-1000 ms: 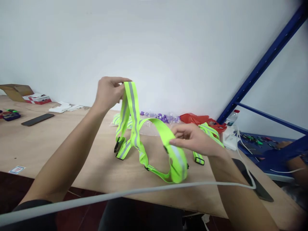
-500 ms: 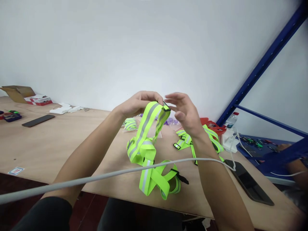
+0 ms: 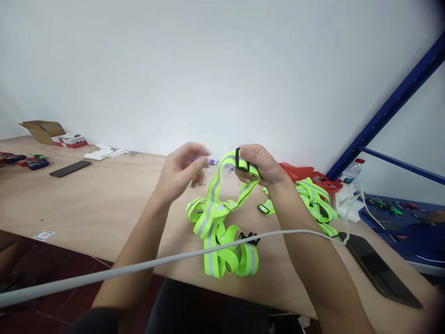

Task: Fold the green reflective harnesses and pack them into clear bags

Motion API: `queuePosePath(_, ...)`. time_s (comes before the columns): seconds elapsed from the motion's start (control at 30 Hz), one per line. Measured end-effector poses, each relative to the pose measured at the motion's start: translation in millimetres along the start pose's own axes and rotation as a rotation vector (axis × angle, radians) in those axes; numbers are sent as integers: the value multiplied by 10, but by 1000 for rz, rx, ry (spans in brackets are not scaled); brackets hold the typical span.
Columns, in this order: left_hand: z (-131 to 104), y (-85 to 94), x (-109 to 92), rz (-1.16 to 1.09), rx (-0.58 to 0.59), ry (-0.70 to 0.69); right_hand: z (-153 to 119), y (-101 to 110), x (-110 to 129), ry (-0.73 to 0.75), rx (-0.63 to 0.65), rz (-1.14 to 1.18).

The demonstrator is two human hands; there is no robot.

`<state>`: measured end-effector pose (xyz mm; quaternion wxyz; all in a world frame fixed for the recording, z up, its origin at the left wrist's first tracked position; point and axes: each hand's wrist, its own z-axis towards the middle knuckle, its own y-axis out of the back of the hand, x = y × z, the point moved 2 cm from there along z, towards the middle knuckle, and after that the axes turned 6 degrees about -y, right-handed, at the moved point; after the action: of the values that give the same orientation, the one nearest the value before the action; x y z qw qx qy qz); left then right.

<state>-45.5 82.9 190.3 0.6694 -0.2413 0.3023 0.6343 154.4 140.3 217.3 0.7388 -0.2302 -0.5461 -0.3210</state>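
Note:
My right hand [image 3: 260, 163] grips a neon yellow-green strap [image 3: 212, 204] with a grey reflective stripe, close to its black slide buckle [image 3: 242, 160]. From there the strap arches left and hangs down into a loose, looped heap on the table [image 3: 139, 185]. A black clip [image 3: 250, 239] lies at the heap's right side. Left of the raised loop, my left hand [image 3: 184, 171] is apart from the strap, fingers curved and spread, slightly blurred, holding nothing.
More neon straps [image 3: 314, 204] lie beyond my right forearm, near red bags [image 3: 295, 171], a bottle [image 3: 352, 171] and a dark phone [image 3: 380, 269]. A white cable [image 3: 139, 264] crosses in front. A dark slab [image 3: 70, 169], white cloths [image 3: 104, 152] and an open carton [image 3: 43, 131] are left.
My left hand has let go of the strap and moved left and down. My right hand has closed on the strap by the buckle. The view has shifted slightly.

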Motion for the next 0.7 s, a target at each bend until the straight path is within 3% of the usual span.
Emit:
queuePosePath(0.07, -604, 43, 20, 91, -396, -89, 45, -34, 20, 63, -66, 70)
queuePosePath(0.1, -893, 11, 54, 124, -394, -83, 68, -48, 32, 84, -89, 88)
queuePosePath(0.17, -1338, -143, 172, 252, -56, 6, 114, -70, 52, 112, -123, 97)
queuePosePath(0.23, -1570, -270, 318, 414, 39, 70, 155, -92, 65, 136, -163, 95)
queuePosePath(0.3, -1591, -375, 488, 524, 51, 140, 182, -124, 72, 154, -197, 92)
queuePosePath(0.47, -1310, -525, 831, 641, 86, 365, 164, -187, 140, 183, -263, 63)
queuePosePath(0.6, -1149, -585, 836, 693, 185, 407, 130, -106, 264, 224, -360, 38)
queuePosePath(0.7, -1071, -671, 742, 699, 187, 363, 133, -50, 343, 272, -419, 40)
